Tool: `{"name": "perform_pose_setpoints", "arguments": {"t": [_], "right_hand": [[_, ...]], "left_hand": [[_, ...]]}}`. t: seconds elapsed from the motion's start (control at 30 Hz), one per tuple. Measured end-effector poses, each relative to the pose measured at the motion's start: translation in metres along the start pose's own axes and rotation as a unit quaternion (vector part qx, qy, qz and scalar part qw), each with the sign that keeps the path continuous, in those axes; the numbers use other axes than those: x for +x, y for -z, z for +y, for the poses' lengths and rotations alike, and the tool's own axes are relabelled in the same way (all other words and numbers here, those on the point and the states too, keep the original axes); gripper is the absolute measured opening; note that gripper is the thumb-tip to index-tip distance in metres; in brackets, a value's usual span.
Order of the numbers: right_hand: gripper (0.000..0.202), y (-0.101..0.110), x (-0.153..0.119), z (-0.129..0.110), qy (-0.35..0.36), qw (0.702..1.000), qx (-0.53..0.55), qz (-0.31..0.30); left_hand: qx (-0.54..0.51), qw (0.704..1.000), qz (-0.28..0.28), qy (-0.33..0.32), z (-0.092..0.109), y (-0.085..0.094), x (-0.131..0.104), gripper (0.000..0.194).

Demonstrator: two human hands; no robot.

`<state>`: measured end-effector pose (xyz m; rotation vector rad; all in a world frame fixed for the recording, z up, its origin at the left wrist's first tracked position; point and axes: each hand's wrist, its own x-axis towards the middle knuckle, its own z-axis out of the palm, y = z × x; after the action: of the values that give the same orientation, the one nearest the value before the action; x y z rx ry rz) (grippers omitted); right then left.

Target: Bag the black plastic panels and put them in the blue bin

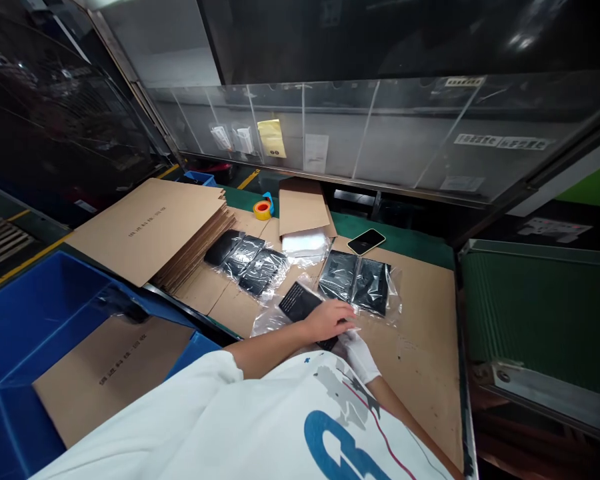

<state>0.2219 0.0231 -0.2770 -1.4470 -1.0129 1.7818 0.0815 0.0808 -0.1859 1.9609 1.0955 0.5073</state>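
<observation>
L hand (331, 320), bare, lies over the slotted black part (298, 302), fingers bent toward the gloved R hand (359, 355); can't tell if either actually grips. Part's at the near side of the worktop (420, 245), just in front of the bagged pair (337, 273), w/ clear film (269, 321) beside it. Main risk, prob.: film bunches under a corner & snags or tears if pushed fast; also a sideways slip could knock the pair toward the phone (367, 242).

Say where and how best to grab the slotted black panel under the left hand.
Probably pinch the slotted black panel across its long edges at the far-left end, from above left: that end is straight-edged and uncovered, while the left hand covers part of the rest.
</observation>
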Motion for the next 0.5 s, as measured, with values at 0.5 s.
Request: {"name": "perform_pose_setpoints", "arguments": {"t": [0.5], "right_hand": [[0.044, 0.033, -0.009, -0.011, 0.028, 0.978, 0.173, 0.113]], "left_hand": [[-0.059, 0.973, 0.095, 0.203, -0.108, 0.012, -0.115, 0.032]]}}
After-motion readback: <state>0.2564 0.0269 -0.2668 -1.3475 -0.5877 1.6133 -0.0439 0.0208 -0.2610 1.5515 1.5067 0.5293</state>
